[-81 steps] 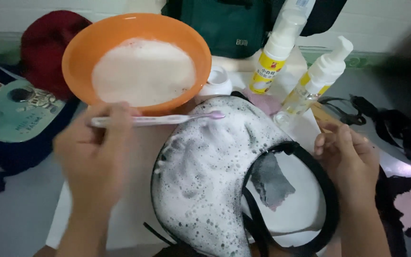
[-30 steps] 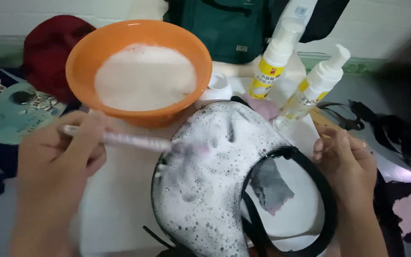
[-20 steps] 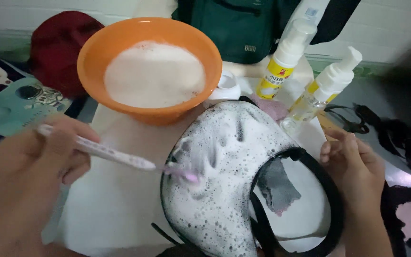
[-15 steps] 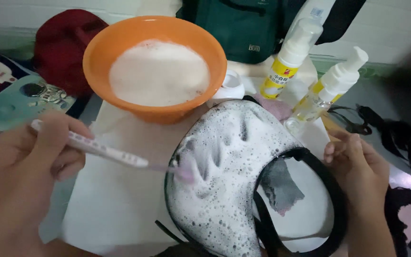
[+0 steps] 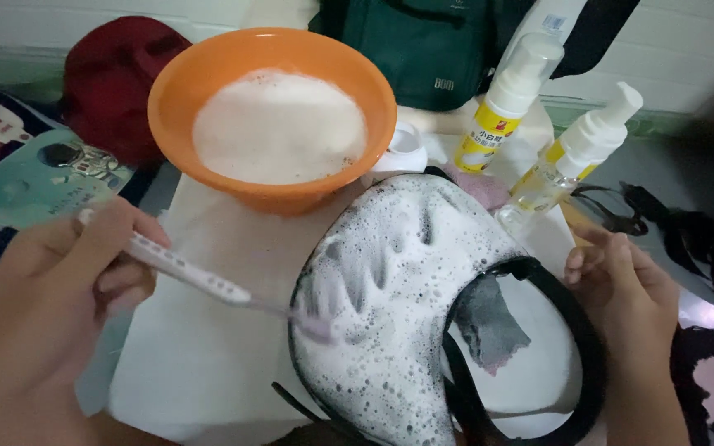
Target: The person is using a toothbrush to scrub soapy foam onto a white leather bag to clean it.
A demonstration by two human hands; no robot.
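My left hand (image 5: 59, 281) grips a white toothbrush (image 5: 200, 277) whose pink head presses into the left side of a foam-covered cap (image 5: 390, 306) lying on a white board (image 5: 208, 355). The cap has a black rim and strap around an opening on its right. My right hand (image 5: 630, 297) rests at the cap's right edge, fingers curled against the black rim. An orange bowl (image 5: 270, 116) full of white foam stands just behind the cap.
Two pump bottles with yellow labels (image 5: 506, 99) (image 5: 572, 157) stand behind the cap on the right. A dark green bag (image 5: 423, 49) is at the back, a red cap (image 5: 113, 83) at the back left, a teal bag (image 5: 35, 177) on the left, black straps (image 5: 687, 239) on the right.
My left hand has drawn the toothbrush down and to the left across the foamy cap, from its top to its left side. My right hand has stayed at the rim.
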